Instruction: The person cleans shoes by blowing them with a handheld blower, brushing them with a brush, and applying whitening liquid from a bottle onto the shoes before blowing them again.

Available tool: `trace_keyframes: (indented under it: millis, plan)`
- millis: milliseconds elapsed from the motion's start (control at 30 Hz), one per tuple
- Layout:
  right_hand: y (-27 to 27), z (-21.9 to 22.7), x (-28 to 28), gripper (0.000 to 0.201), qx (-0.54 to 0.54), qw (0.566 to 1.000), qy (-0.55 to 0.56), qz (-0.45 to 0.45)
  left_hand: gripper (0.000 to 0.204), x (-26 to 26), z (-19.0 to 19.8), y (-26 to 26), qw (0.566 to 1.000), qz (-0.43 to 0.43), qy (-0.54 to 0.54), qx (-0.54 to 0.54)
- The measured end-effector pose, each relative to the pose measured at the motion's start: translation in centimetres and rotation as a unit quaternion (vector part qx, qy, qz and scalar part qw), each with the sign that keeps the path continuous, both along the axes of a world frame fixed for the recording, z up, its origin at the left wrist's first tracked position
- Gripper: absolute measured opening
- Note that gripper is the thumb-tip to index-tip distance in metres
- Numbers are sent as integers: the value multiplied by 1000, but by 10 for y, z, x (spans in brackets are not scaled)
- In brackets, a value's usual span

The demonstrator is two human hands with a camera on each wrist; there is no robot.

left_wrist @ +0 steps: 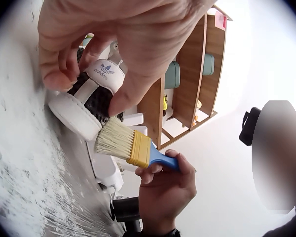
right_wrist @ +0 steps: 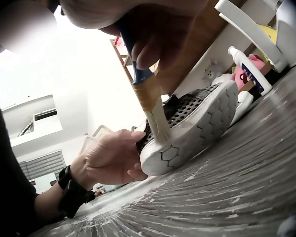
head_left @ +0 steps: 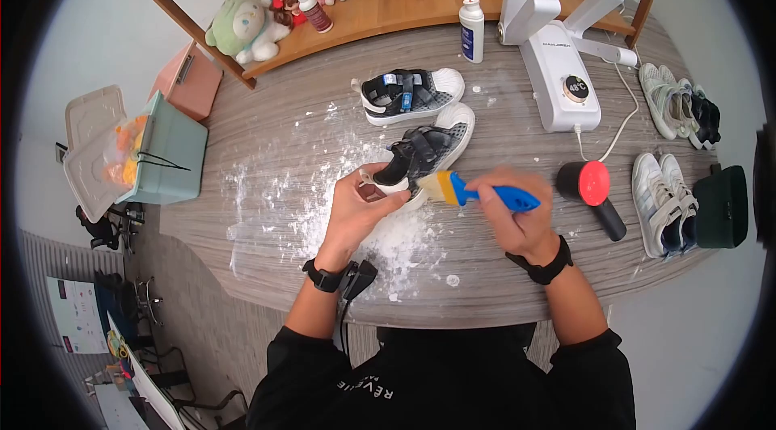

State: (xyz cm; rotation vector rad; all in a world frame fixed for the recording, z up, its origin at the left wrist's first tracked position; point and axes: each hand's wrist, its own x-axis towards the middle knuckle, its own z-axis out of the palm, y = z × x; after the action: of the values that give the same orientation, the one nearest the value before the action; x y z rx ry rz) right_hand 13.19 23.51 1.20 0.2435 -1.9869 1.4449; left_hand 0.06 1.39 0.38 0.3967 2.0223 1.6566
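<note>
My left hand (head_left: 356,208) grips the heel of a black and white sneaker (head_left: 432,147), thumb on one side and fingers on the other. The shoe is tilted, and its white sole (right_wrist: 197,131) with a hexagon pattern shows in the right wrist view. My right hand (head_left: 517,212) holds the blue handle of a paintbrush (left_wrist: 133,148) with a yellow band. Its pale bristles (right_wrist: 159,126) touch the side of the shoe near the heel. The matching sneaker (head_left: 412,96) stands just behind on the table.
White powder (head_left: 396,248) is scattered over the wood-grain table. To the right are a black cup with a red top (head_left: 594,182), a white shoe dryer (head_left: 562,82) and more shoes (head_left: 659,204). A white bottle (head_left: 472,30) stands before the toy shelf (head_left: 364,22); a teal bin (head_left: 174,151) is left.
</note>
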Motion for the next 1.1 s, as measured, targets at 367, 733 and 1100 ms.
trace_keyframes:
  millis: [367,733,1100]
  plan:
    - [6,-4,-8,14,-139,973,-66,-174,47,2,-3,3,997,-61,44,-18]
    - [0,-1,-10,13,-131,980,-102,-110,50,9,2,0,956,-289,-14,44]
    - [7,-4,-14,17,-202,962,-63,-172,41,-9,0,-11,930,-76,347,96]
